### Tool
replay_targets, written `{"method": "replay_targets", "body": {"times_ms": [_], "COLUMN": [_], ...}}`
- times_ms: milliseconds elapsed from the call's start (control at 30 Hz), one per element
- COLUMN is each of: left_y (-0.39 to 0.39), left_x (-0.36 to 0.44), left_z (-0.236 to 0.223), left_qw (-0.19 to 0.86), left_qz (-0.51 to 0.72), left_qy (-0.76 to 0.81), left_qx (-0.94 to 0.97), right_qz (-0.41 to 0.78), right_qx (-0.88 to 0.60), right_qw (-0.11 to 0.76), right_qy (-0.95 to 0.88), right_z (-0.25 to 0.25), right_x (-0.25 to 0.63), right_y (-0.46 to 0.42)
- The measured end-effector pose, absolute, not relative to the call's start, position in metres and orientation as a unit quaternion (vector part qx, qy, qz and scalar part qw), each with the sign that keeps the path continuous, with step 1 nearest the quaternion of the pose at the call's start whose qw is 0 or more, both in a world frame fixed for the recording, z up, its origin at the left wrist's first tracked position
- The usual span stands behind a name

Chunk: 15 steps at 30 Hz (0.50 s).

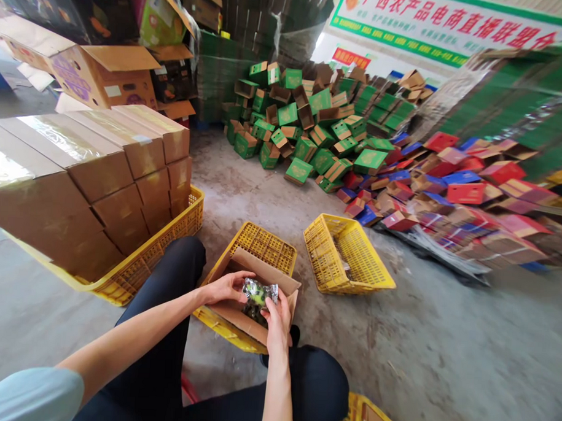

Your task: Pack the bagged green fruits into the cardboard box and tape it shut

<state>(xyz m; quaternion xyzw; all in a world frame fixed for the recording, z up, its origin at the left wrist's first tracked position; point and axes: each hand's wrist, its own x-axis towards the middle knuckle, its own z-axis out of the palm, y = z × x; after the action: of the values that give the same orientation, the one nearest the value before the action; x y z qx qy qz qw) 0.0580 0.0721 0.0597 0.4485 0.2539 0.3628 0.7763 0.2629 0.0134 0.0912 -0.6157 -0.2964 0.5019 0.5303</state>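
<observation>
Between my two hands is a small clear plastic packet point(260, 293) with something green and dark inside. My left hand point(228, 287) grips its left end, fingers closed on the wrapper. On the other end, the thumb and fingers of my right hand point(278, 318) close from the right. Below the packet stands an open cardboard box point(244, 323) with similar dark packets partly visible in it; my hands hide much of the inside. The box rests on a yellow plastic crate point(265, 247) between my knees.
Left, a yellow crate point(195, 210) holds stacked taped cartons point(87, 145). Another yellow crate point(366, 256) stands tilted to the right; part of a crate point(363, 416) shows near my right knee. Green boxes point(298, 168) and red and blue boxes point(466, 192) lie heaped behind.
</observation>
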Motion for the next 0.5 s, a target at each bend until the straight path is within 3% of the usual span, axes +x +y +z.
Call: {"method": "replay_targets", "body": {"times_ms": [500], "left_y": [0.075], "left_x": [0.0565], "left_z": [0.0605], "left_qw": [0.748], "left_qz": [0.381], "left_qy": [0.289], "left_qx": [0.461], "right_qz": [0.502], "right_qx": [-0.606], "right_qw": [0.538], "right_qy": [-0.301], "right_z": [0.0895], "right_x": [0.2635], "right_y": [0.0161]}}
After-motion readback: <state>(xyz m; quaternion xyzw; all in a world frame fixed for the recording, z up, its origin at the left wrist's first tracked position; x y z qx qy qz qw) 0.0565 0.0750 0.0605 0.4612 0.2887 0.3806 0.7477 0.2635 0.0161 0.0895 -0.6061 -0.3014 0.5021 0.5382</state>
